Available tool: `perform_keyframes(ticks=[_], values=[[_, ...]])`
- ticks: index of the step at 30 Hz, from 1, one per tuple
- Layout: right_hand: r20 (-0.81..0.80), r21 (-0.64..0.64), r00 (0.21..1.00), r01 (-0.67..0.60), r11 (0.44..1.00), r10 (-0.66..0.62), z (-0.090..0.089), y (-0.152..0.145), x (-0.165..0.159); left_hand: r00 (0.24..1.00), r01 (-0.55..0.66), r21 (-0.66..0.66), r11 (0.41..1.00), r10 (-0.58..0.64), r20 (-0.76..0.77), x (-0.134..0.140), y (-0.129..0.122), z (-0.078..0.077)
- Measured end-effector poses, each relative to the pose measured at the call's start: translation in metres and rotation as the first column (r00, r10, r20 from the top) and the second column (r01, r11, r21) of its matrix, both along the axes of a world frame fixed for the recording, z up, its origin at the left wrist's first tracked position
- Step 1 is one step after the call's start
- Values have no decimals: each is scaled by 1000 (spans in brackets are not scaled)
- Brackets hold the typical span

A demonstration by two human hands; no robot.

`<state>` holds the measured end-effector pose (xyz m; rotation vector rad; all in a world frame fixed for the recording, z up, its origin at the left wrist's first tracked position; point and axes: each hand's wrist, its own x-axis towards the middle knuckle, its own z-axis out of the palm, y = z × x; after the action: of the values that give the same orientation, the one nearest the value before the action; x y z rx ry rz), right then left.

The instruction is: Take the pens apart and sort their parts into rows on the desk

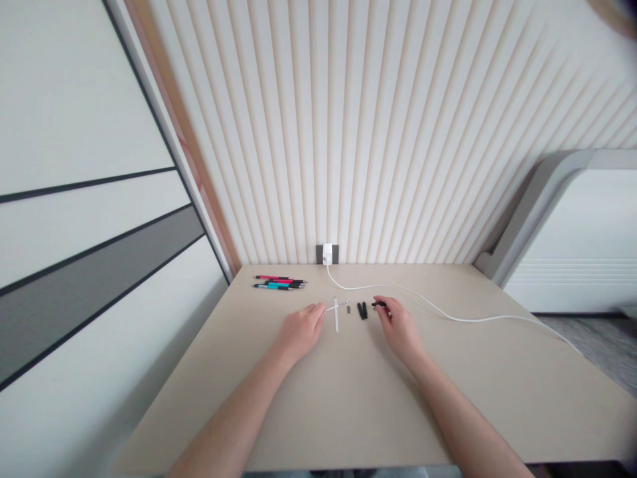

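Slim and light: a pinch at each hand

At the far left of the tabletop (318, 411), a bundle of pink, blue and black pens (279, 284) lies well apart from the hands. Next comes the left hand (301, 330), its thumb and fingers clamped on the near end of a slim white rod (335, 307). The rod points rightward across a white strip (337, 320) lying on the table; whether the two touch, I cannot tell. The rod looks light and rather stiff, likely smooth plastic that could snap if bent, so a hold near one end with little squeeze should suit it. The strip seems flat and thin, best lifted by an edge.

Just right of it lies a small grey piece (349, 309), too tiny for more than two fingertips. Beside that, two black tubes (362, 311) lie close together — light, probably firm, perhaps prone to roll — and best taken around the middle. Rightmost, the right hand (399, 326) has thumb and fingertips pinched on a short black piece (379, 304), apparently rigid and light.
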<state>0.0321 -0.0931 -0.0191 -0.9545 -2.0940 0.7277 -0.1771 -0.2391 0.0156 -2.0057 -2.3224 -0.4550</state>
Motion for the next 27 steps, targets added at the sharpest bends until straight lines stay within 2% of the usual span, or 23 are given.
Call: perform_keyframes(ticks=[5,10,14,19,22,27], values=[[100,-38,993,60,997,-56,0,-1,1,1000,10,6,1000,-10,11,0,0,-1],[178,49,980,79,996,-86,2,-4,0,1000,16,10,1000,-16,6,-1,0,-2],[162,91,984,56,994,-70,1,-5,-1,1000,10,-5,1000,-10,17,0,1,-2],[160,41,985,63,997,-69,0,-6,-2,999,4,-13,1000,-4,35,0,0,-2],[235,29,968,82,996,-87,2,-9,-2,999,8,-9,1000,-7,43,0,1,-3],[421,116,902,54,992,-98,2,-14,-4,998,30,-1,1000,-30,53,-1,1,-3]])
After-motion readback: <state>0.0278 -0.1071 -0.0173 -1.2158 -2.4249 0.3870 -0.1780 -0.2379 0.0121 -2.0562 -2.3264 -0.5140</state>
